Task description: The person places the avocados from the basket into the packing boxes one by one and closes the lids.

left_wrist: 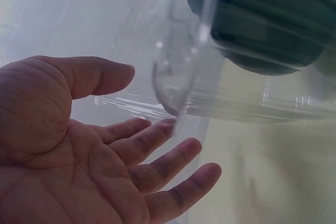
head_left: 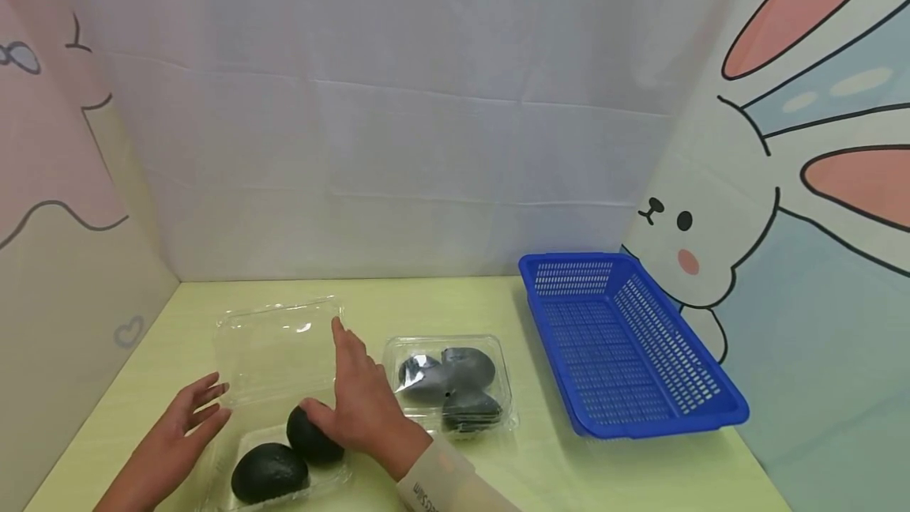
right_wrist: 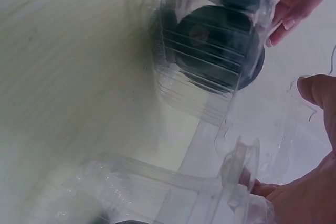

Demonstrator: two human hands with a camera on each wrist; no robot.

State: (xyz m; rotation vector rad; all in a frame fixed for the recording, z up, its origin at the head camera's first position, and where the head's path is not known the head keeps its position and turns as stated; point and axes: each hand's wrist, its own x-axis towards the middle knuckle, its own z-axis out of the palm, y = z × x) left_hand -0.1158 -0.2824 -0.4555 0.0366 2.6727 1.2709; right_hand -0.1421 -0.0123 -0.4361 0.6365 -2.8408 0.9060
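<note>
An opened clear plastic clamshell box (head_left: pixel 340 479) lies at the front left in the head view. Its see-through lid (head_left: pixel 277 350) is folded back, away from the person. Two dark, egg-shaped, avocado-like fruits (head_left: pixel 270 472) sit in the base. My left hand (head_left: pixel 167 445) is at the box's left side, fingers loosely bent, with nothing held. In the left wrist view, its fingertips (left_wrist: pixel 167 122) come up to the clear plastic; contact is unclear. My right hand (head_left: pixel 362 405) stands at the right side with fingers extended along the lid's edge and its thumb beside the farther fruit (head_left: pixel 311 441).
To the right of the hands is a closed clear box (head_left: pixel 426 340) with several dark fruits inside. A blue slotted basket (head_left: pixel 657 427) stands farther right on the pale yellow table (head_left: pixel 398 303). White and cartoon-printed cloth walls (head_left: pixel 398 141) enclose the back and sides.
</note>
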